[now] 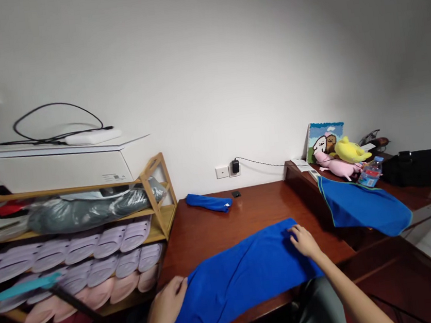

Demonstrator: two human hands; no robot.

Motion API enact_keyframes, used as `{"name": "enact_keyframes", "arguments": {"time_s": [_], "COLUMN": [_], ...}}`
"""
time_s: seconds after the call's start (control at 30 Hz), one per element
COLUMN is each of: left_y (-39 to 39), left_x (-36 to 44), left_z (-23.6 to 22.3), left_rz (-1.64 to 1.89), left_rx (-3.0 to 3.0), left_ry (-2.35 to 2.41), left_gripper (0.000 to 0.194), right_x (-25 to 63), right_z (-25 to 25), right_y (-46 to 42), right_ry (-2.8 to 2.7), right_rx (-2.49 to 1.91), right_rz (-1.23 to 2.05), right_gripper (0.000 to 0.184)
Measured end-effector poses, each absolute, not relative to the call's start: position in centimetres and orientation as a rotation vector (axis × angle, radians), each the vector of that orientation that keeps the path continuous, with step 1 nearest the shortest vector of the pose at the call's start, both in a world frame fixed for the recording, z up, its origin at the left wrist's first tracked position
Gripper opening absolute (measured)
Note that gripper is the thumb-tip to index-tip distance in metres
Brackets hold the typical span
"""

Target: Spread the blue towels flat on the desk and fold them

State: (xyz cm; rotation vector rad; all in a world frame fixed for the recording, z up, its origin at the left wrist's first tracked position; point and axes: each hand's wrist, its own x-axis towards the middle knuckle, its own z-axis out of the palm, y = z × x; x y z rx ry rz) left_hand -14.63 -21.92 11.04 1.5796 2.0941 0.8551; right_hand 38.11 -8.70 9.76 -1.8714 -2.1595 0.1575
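A bright blue cloth [244, 275] lies spread across the near part of the dark wooden table [260, 211] and hangs over its front edge. My left hand [169, 304] grips the cloth's left edge with curled fingers. My right hand [304, 241] pinches the cloth at its far right corner. A rolled blue cloth [209, 202] rests farther back on the table, near the wall.
A wooden rack [157, 199] on the left holds several lilac and pink slippers, a grey bag and a white box with a cable. Another blue cloth [364, 206] drapes over a raised shelf at right, with plush toys [342, 160] and a bottle [370, 172]. A charger [235, 166] sits in the wall socket.
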Motion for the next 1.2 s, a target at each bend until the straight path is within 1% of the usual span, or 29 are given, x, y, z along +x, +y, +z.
{"name": "enact_keyframes", "arguments": {"time_s": [0.03, 0.1, 0.2, 0.3, 0.37, 0.5, 0.63, 0.73, 0.83, 0.93, 1.07, 1.13, 1.2], "left_y": [-20.4, -18.0, -16.0, -15.1, -14.5, -11.7, -7.6, -6.2, -8.1, -13.2, -20.6, -22.4, -22.8], "left_x": [-14.4, -14.0, -13.9, -14.6, -14.9, -15.5, -16.4, -15.9, -14.4, -13.8, -15.8, -16.8, -17.1], "left_z": [11.1, 10.2, 7.7, 6.7, 7.5, 11.2, 14.9, 15.5, 13.2, 9.1, 3.7, 2.2, 1.8], "left_rz": [0.781, 0.618, 0.504, 0.479, 0.406, 0.293, 0.392, 0.624, 0.82, 0.844, 0.874, 0.929, 0.979], "left_rx": [1.706, 1.914, 2.075, 2.183, 2.225, 2.209, 2.483, 2.587, 2.39, 2.203, 1.863, 1.657, 1.527], "left_ry": [2.084, 2.074, 2.076, 2.094, 2.122, 2.146, 2.034, 2.05, 2.295, 2.432, 2.635, 2.625, 2.441], "left_gripper": [0.032, 0.041, 0.052, 0.048, 0.044, 0.048, 0.045, 0.045, 0.048, 0.051, 0.057, 0.06, 0.052], "right_x": [37.0, 35.4, 34.8, 35.4, 35.9, 36.7, 37.4, 37.4, 37.2, 37.2, 37.7, 37.9, 37.9], "right_z": [9.5, 8.5, 5.9, 3.8, 3.1, 2.4, 1.7, 1.5, 1.5, 1.2, 1.0, 1.1, 1.2], "right_y": [-8.2, -7.4, -7.0, -6.9, -6.9, -7.4, -8.2, -8.4, -8.1, -7.6, -6.9, -6.7, -6.5], "right_ry": [-2.177, -2.16, -2.126, -2.15, -2.172, -2.203, -2.168, -2.128, -2.114, -2.115, -2.115, -2.13, -2.148], "right_rx": [-1.827, -1.839, -1.921, -1.951, -1.967, -1.978, -2.034, -2.125, -2.191, -2.223, -2.275, -2.289, -2.297], "right_rz": [0.235, 0.339, 0.335, 0.272, 0.252, 0.225, 0.141, 0.095, 0.09, 0.087, 0.097, 0.096, 0.099], "right_gripper": [0.042, 0.048, 0.056, 0.061, 0.063, 0.064, 0.063, 0.065, 0.066, 0.068, 0.069, 0.069, 0.069]}}
